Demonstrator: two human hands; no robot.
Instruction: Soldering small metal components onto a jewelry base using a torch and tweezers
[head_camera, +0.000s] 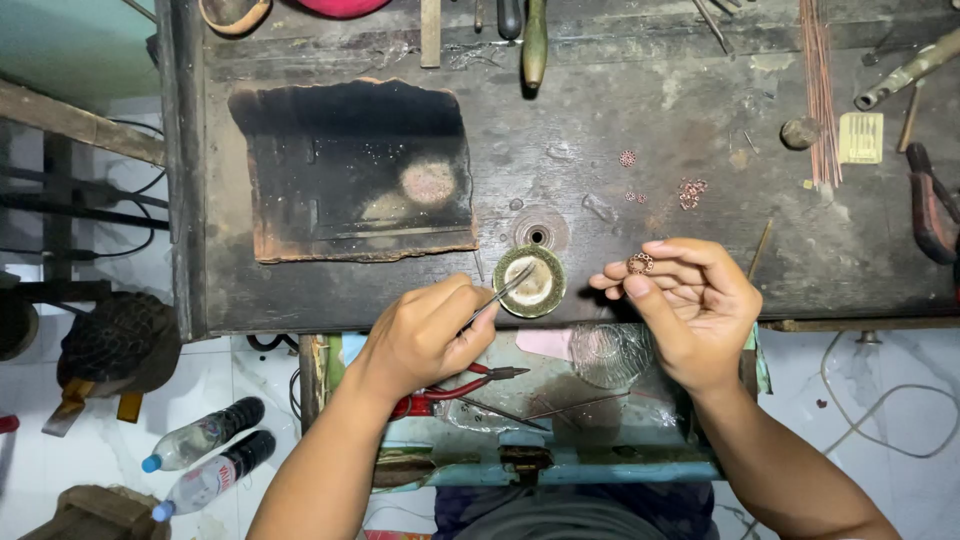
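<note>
1. The left hand (425, 335) has its fingers pressed together on a pair of thin metal tweezers (497, 298), whose tips reach into a small round dish (531, 283) just beyond the fingertips.
2. The right hand (688, 305) holds a small coppery filigree ring piece (640, 263), clamped between the thumb and the forefinger tips, raised a little above the tabletop (650, 120).
3. The ring piece looks very light, thin and made of fine wire loops, so it would likely bend or crush under a hard pinch; a gentle hold at its outer rim, as now, seems the safest, or the tweezers at one loop.
4. Beyond the right fingers, farther up the tabletop, lie more tiny coppery pieces (692, 192) and a single round one (627, 158), loose and easy to scatter.
5. Far to the left of the left fingers lies a charred dark board (350, 170).
6. Below both hands, nearer the body, an open drawer (560, 440) holds red-handled pliers (450, 390) and a clear glass dish (610, 355), which sits just under the right wrist.
7. A bundle of thin copper wires (820, 90) lies well beyond the right hand.
</note>
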